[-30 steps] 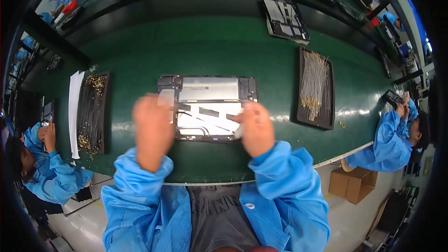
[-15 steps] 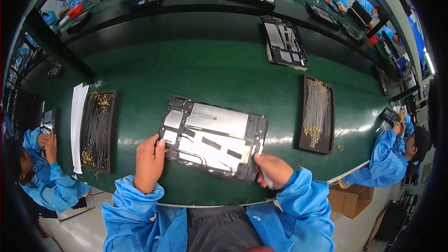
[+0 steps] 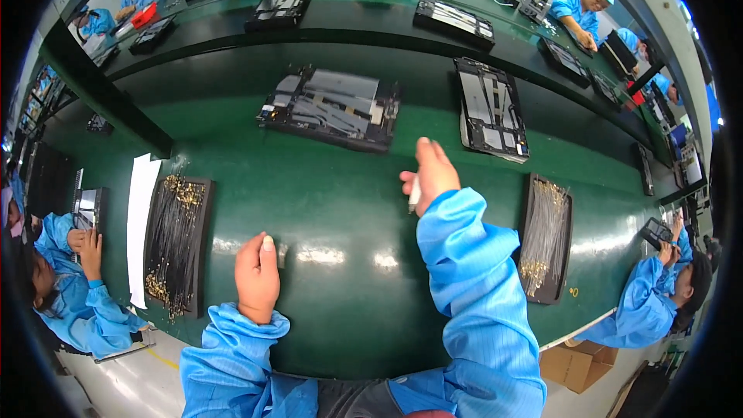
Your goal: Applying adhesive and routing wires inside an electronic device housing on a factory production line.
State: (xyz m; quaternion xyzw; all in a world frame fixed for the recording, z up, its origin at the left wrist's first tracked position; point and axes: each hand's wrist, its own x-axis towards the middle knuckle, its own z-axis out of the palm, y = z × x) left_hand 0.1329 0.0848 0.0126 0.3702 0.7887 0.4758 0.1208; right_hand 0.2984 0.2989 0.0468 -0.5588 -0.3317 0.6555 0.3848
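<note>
An opened tablet [image 3: 329, 108], its silver battery and dark flat cables showing, lies on the far side of the green bench, smeared by motion. My right hand [image 3: 436, 176] reaches out just short of it, apart from it, fingers stretched forward. A short white stick-like tool [image 3: 415, 195] is tucked in that hand. Back near the bench's front, my left hand [image 3: 258, 275] hangs with its fingers curled and the thumb pressed along them; whether anything is inside is hidden. Another opened tablet [image 3: 492, 108] rests on a stack to the far right.
To the left are a dark tray [image 3: 205, 248] of thin black cables with gold ends and a white paper strip [image 3: 141, 232]. A second tray [image 3: 567, 255] of grey cables stands right. Behind runs a raised shelf [image 3: 371, 39] with more tablets. Co-workers sit at both sides.
The tablet has gone from between my hands to the far side of the bench. My right hand has let go of it and reached forward; my left no longer touches it. The view has shifted.
</note>
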